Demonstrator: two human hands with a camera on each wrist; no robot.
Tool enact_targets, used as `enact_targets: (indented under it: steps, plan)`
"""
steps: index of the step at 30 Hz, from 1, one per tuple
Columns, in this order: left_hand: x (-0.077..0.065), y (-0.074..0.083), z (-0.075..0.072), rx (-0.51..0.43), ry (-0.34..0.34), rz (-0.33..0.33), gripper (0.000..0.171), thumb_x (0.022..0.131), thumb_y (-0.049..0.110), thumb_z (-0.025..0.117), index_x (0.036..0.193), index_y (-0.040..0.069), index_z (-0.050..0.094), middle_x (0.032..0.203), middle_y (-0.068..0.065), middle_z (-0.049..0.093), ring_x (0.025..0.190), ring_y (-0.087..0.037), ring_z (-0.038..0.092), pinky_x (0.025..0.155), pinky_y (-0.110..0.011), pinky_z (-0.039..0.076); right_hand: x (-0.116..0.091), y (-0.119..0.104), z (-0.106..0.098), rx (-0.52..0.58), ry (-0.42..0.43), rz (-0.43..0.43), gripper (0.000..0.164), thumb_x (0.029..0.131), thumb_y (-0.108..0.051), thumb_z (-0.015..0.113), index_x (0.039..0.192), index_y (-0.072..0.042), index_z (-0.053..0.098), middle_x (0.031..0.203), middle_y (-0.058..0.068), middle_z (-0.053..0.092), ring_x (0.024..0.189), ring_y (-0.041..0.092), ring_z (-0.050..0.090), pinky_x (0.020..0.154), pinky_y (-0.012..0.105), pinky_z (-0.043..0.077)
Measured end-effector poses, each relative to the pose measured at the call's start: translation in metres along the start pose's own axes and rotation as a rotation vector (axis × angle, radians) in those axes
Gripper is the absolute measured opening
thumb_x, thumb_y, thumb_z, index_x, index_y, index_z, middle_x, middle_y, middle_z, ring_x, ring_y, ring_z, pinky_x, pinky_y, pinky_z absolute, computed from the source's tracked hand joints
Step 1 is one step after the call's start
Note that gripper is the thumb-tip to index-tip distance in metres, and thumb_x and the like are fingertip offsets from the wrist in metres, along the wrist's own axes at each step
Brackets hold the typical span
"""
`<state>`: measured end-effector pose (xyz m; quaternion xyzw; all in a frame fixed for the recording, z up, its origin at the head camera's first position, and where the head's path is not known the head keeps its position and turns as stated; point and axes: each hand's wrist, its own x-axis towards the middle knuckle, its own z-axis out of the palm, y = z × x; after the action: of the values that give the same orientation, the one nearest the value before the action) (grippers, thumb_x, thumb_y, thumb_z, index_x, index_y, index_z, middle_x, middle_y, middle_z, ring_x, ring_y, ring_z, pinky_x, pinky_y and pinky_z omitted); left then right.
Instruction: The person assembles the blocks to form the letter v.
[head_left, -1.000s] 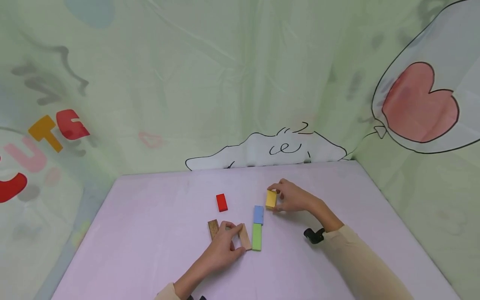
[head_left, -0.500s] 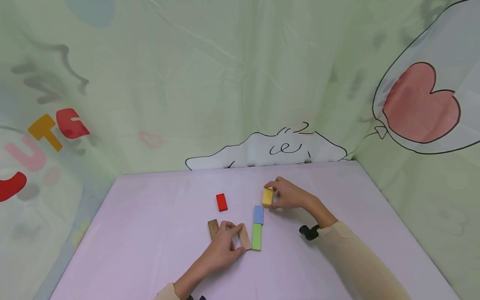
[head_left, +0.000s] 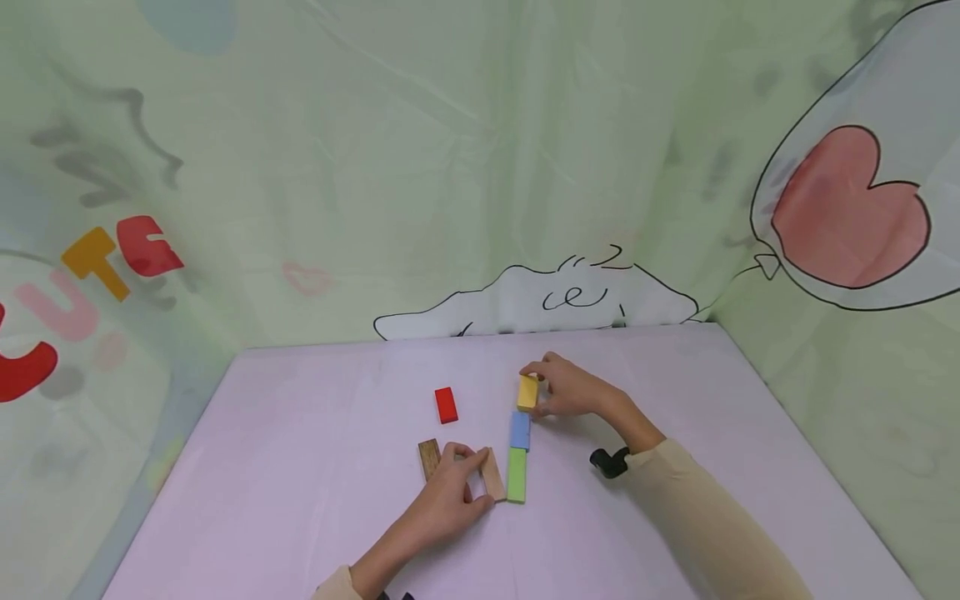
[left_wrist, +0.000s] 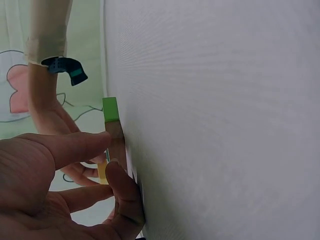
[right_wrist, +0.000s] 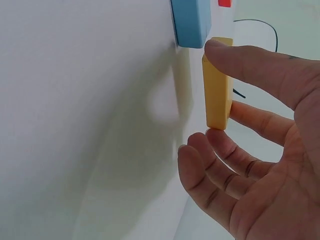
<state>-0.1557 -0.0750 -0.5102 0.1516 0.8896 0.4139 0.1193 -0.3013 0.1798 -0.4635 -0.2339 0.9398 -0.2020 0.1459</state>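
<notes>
Carefully, a person's right hand (head_left: pixel 566 389) pinched a yellow block (head_left: pixel 527 392) between thumb and fingers, apparently just above the table (head_left: pixel 300 467), at twelve o'clock from a blue block (head_left: pixel 521 431). A green block (head_left: pixel 517 475) sat at the blue one's six o'clock. The left hand (head_left: pixel 444 496) gripped a pale wooden block (head_left: pixel 492 475) at the green block's nine o'clock. Extending the row appeared to be the step in hand; the next move seemingly called for squaring the yellow block, lowering it and releasing gently.
</notes>
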Motion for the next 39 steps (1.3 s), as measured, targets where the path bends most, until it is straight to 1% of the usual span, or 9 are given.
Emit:
enact_targets:
  steps: [3,15,22,29,35,39]
  plan:
    - [0.0004,-0.0002,-0.0003,0.005,0.003,0.000,0.066,0.091,0.014,0.081,0.152,0.004,0.056,0.142,-0.017,0.049,0.063,-0.004,0.050,0.058,-0.019,0.045,0.0014,-0.0017,0.0010,0.005,-0.001,0.005,0.069,0.087,-0.026,0.089,0.146,-0.007,0.060,0.131,0.018,0.059,0.104,0.023,0.060,0.092,0.040,0.058]
    - [0.0002,0.0000,-0.0009,0.001,0.004,0.006,0.066,0.092,0.014,0.080,0.152,0.004,0.056,0.143,-0.018,0.049,0.062,-0.003,0.049,0.057,-0.018,0.044,0.0041,-0.0041,0.0028,0.002,-0.014,0.014,0.067,0.087,-0.023,0.088,0.146,-0.009,0.061,0.128,0.017,0.058,0.101,0.023,0.059,0.090,0.038,0.057]
    - [0.0006,-0.0009,-0.0014,0.015,0.004,0.039,0.063,0.093,0.013,0.079,0.150,-0.001,0.056,0.141,-0.020,0.049,0.061,-0.001,0.048,0.056,-0.018,0.044,0.0045,-0.0054,0.0022,-0.002,-0.029,0.011,0.067,0.087,-0.022,0.089,0.146,-0.009,0.061,0.127,0.016,0.058,0.101,0.022,0.059,0.089,0.038,0.057]
    - [0.0002,0.0016,-0.0013,0.002,-0.001,0.003,0.066,0.091,0.013,0.081,0.152,0.002,0.056,0.142,-0.017,0.049,0.062,-0.003,0.049,0.057,-0.018,0.044,0.0051,-0.0072,0.0004,-0.007,-0.054,0.019,0.067,0.087,-0.023,0.088,0.147,-0.009,0.060,0.128,0.016,0.059,0.101,0.022,0.059,0.090,0.038,0.057]
    - [-0.0002,0.0029,-0.0015,-0.003,-0.006,-0.012,0.066,0.091,0.014,0.081,0.152,0.003,0.056,0.143,-0.017,0.049,0.063,-0.004,0.050,0.058,-0.018,0.044,0.0062,-0.0050,0.0016,-0.010,-0.070,0.018,0.065,0.088,-0.025,0.088,0.145,-0.010,0.062,0.130,0.016,0.061,0.101,0.021,0.059,0.092,0.037,0.058]
    - [0.0003,0.0012,-0.0010,-0.002,-0.004,-0.008,0.066,0.091,0.014,0.081,0.152,0.003,0.056,0.143,-0.017,0.049,0.063,-0.004,0.050,0.058,-0.018,0.044,0.0059,-0.0038,0.0025,-0.003,-0.074,0.019,0.062,0.088,-0.027,0.087,0.143,-0.010,0.063,0.131,0.017,0.062,0.100,0.021,0.060,0.092,0.037,0.059]
